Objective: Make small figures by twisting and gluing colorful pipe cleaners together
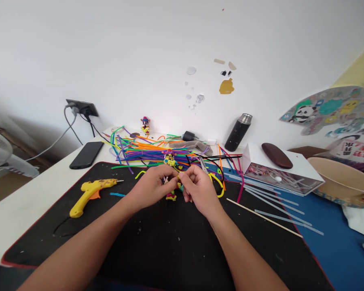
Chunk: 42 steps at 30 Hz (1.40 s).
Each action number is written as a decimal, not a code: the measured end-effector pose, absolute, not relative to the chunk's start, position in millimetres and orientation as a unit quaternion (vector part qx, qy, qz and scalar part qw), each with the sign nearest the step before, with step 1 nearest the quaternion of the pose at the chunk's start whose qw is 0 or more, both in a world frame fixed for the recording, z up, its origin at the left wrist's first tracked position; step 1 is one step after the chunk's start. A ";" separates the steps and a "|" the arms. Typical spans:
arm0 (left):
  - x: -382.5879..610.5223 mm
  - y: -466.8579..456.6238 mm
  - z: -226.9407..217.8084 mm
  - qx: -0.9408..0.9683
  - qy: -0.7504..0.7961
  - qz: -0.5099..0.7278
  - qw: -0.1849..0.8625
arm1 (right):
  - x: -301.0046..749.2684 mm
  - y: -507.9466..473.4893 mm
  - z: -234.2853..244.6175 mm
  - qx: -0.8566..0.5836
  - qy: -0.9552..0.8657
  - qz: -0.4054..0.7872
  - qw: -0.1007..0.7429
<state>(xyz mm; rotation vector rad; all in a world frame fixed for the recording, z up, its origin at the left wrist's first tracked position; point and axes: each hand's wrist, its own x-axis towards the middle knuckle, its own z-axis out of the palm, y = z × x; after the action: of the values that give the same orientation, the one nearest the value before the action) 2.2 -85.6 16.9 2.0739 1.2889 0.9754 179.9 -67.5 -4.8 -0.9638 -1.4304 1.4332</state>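
Observation:
My left hand [151,186] and my right hand [198,187] meet over a black mat [157,242], both pinched on a small pipe-cleaner figure [172,195] of yellow, red and green. Most of the figure is hidden between my fingers. A yellow pipe-cleaner piece sticks out from under my right hand. Just behind my hands lies a heap of coloured pipe cleaners [151,151], with a second small figure [170,158] on it.
A yellow glue gun [91,192] lies left on the mat. A black phone [86,154], a third figure [145,125], a black flask [238,132], a white box [279,171], clear glue sticks [276,204], a thin wooden stick [262,217] and a bowl [336,180] surround.

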 end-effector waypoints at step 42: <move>-7.6 -77.3 13.8 0.719 0.489 0.380 0.316 | 184.2 -63.5 -4.0 -0.350 -0.511 0.659 0.427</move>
<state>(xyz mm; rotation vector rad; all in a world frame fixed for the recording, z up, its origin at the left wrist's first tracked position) -7.6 -77.3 13.8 1.8946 1.2875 1.0002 184.2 -63.5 -4.0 -0.8742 -1.2761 1.6470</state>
